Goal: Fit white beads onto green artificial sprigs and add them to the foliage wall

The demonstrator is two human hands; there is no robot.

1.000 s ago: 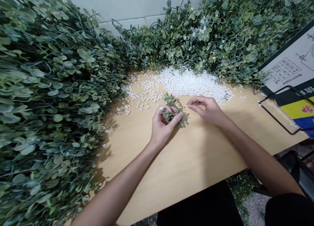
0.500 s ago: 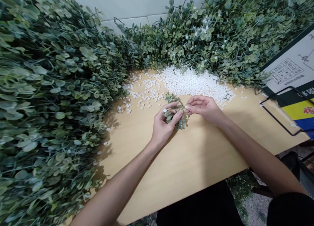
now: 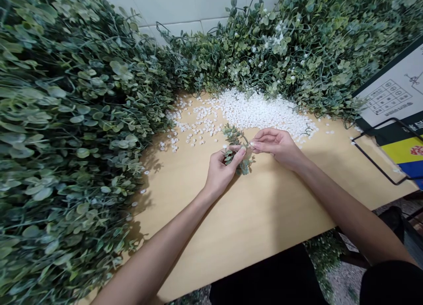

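Fingers of the left hand (image 3: 220, 170) pinch a small leafy sprig (image 3: 238, 151) just off the table's (image 3: 251, 217) middle; the right hand (image 3: 276, 145) pinches its stem tip, possibly with a white bead, hard to tell. Steadying the sprig low, near the bead pile (image 3: 261, 113) by the far edge, would help.

Both hands meet fingertip to fingertip, left hand (image 3: 220, 170) curled, right hand (image 3: 277, 145) pinching.

Bright, even light; soft shadows fall left of the foliage (image 3: 66, 133); edges bend.
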